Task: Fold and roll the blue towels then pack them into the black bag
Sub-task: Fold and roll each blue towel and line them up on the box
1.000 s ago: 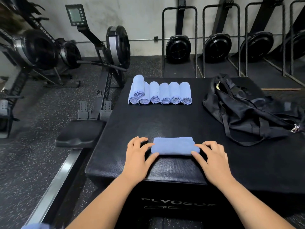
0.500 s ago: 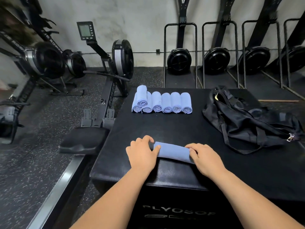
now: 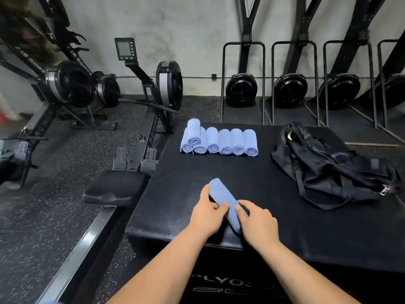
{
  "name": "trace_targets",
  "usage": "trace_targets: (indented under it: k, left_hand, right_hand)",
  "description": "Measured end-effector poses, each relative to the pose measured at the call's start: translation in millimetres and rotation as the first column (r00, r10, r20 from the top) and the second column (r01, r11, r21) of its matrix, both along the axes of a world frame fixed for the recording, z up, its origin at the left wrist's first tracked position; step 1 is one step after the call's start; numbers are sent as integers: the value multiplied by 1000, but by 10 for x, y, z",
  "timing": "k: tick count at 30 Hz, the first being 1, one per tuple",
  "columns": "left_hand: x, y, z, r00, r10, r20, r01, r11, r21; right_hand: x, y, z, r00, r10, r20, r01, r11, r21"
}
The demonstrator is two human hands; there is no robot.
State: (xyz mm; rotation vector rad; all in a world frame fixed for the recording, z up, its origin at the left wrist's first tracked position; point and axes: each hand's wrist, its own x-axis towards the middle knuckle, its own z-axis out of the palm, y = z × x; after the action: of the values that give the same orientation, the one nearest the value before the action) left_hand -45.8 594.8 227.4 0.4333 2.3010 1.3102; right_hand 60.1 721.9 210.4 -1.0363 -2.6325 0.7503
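A rolled blue towel [image 3: 221, 197] lies slanted near the front edge of the black plyo box [image 3: 252, 178], its far end pointing up and left. My left hand [image 3: 207, 212] grips it from the left, thumb on top. My right hand [image 3: 257, 220] holds its near end, fingers curled over it. Several rolled blue towels [image 3: 219, 142] sit in a row at the box's far edge, one stacked on top at the left. The black bag [image 3: 328, 167] lies crumpled on the right of the box.
A rowing machine [image 3: 153, 102] stands on the floor to the left of the box, its seat pad [image 3: 116, 189] close to the box's left edge. More rowers stand upright along the back wall [image 3: 289, 88]. The floor is speckled black rubber.
The towel went from flat and sideways under both hands to a tight roll turned diagonal. Both hands came together on it. The camera view tilted upward.
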Motion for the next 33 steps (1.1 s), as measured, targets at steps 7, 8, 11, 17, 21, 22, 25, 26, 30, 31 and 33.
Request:
trace_targets:
  k: [7,8,11,17,21,22,25,26,30,31,33]
  left_hand:
    - [-53,38,73,998,24,58,-35,980,194]
    - [-68,25,93,995,41,88,-60,972,226]
    - [-171,-4,115,981,68,182,-128,932,338]
    - [-394,-12,255,983,79,168,-149,877,457]
    - [-578,-33,337,995,62,78,-92,868,487]
    - [-628,-41,348,998,46,40,-60,874,482]
    - [-802,-70,309,995,12,-100,30,912,408]
    - [-876,-89,286,989,11,-148,44,929,367]
    - [-1113,-195,162,949,-3,-315,67,979,195]
    - [-1177,-214,124,934,-7,-357,68,985,160]
    - [-1302,-258,35,901,-19,-434,59,995,78]
  right_hand:
    - [-11,-162,34,990,76,-119,-99,975,-199]
    - [5,-157,54,987,97,-131,-125,966,-226]
    - [21,-127,173,963,152,-224,-228,903,-365]
    - [-155,-87,465,883,183,-432,-416,732,-540]
    - [-370,-58,565,868,140,-477,-424,709,-563]
    - [-435,-38,574,868,136,-477,-420,714,-560]
    - [-661,41,560,874,104,-475,-382,752,-537]
    - [-755,73,548,876,90,-474,-367,763,-533]
    - [-1092,211,498,892,69,-446,-322,790,-522]
    - [-1194,246,496,891,55,-452,-314,793,-522]
    - [-1376,313,519,888,17,-460,-290,797,-530]
